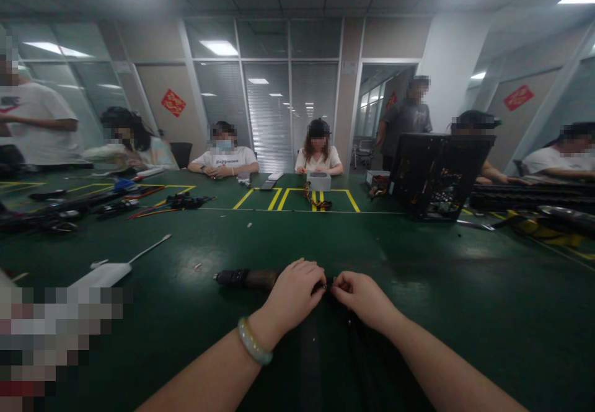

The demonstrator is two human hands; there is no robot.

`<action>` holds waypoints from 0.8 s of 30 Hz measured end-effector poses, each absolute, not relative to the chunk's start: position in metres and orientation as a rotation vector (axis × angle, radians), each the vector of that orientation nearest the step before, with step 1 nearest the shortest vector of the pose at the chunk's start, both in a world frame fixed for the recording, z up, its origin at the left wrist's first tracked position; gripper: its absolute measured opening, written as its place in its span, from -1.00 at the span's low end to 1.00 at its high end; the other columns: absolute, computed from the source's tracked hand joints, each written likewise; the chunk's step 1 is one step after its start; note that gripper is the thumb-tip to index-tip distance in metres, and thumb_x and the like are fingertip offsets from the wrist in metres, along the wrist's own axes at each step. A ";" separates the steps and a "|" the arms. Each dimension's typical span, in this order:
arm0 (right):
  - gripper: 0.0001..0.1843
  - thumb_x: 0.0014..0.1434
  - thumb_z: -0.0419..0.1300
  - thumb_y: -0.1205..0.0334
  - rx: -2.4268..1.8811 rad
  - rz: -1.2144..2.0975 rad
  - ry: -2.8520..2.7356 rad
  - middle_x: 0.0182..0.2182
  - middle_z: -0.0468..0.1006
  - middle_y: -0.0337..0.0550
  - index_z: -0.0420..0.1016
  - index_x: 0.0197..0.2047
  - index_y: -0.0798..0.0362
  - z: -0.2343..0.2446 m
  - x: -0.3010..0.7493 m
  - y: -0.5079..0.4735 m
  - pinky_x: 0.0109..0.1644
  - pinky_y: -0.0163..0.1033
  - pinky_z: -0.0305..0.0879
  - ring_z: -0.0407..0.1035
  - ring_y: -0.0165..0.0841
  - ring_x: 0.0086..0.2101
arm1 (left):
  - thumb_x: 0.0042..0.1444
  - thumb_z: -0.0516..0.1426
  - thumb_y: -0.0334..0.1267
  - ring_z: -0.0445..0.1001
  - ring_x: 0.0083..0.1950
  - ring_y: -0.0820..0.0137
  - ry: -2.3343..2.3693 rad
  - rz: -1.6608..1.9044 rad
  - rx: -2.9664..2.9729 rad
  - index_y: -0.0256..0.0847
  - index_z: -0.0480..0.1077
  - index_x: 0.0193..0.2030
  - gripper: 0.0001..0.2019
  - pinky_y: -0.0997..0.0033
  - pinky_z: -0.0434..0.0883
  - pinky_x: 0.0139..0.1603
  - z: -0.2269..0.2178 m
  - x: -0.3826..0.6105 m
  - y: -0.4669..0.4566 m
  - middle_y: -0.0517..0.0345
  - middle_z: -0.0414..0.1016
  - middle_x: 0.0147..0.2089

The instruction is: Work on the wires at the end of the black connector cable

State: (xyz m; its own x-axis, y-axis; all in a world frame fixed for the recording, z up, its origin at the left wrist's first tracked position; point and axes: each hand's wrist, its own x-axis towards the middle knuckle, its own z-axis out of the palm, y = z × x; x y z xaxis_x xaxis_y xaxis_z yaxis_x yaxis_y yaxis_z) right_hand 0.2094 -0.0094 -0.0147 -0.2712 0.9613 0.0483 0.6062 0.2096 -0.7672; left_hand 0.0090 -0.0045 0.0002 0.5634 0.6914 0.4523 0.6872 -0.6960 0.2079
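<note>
A dark electric screwdriver [247, 279] lies across the green table in front of me, its tip pointing left. My left hand [297, 287] is closed over its rear part, with thumb and fingertips drawn together at the right end. Close beside it, my right hand [359, 294] is closed in a pinch at something small and dark. The fingers hide what that is. A thin dark cord [351, 331] seems to run from below the right hand toward me; it is hard to make out. The two sets of fingertips nearly meet.
A white power strip [105, 274] with a cable lies at left. Dark tools and wires [174, 202] lie behind it. A black computer case [439, 173] stands back right; a grey power supply unit [318, 181] with wires is across the table [297, 238]. Several people sit around.
</note>
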 end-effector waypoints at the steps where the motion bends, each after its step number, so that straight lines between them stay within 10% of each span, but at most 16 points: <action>1: -0.84 0.17 0.16 0.18 -1.446 0.868 -1.958 -0.45 0.55 -0.22 0.51 -0.31 0.06 -0.015 0.209 -0.009 -0.43 -0.38 0.17 0.40 -0.39 -0.45 | 0.12 0.17 -0.35 0.41 0.06 0.30 1.207 0.810 2.777 -0.12 0.39 -0.23 -0.91 0.10 0.18 0.27 0.000 0.009 -0.004 0.18 0.49 -0.09; 24: -0.83 0.18 0.15 0.17 -1.443 0.909 -1.952 -0.41 0.57 -0.21 0.52 -0.28 0.06 -0.012 0.209 -0.011 -0.40 -0.37 0.21 0.42 -0.38 -0.42 | 0.17 0.13 -0.37 0.44 0.00 0.33 1.163 0.749 2.785 -0.11 0.44 -0.19 -0.89 0.09 0.18 0.26 0.001 0.009 -0.005 0.19 0.51 -0.10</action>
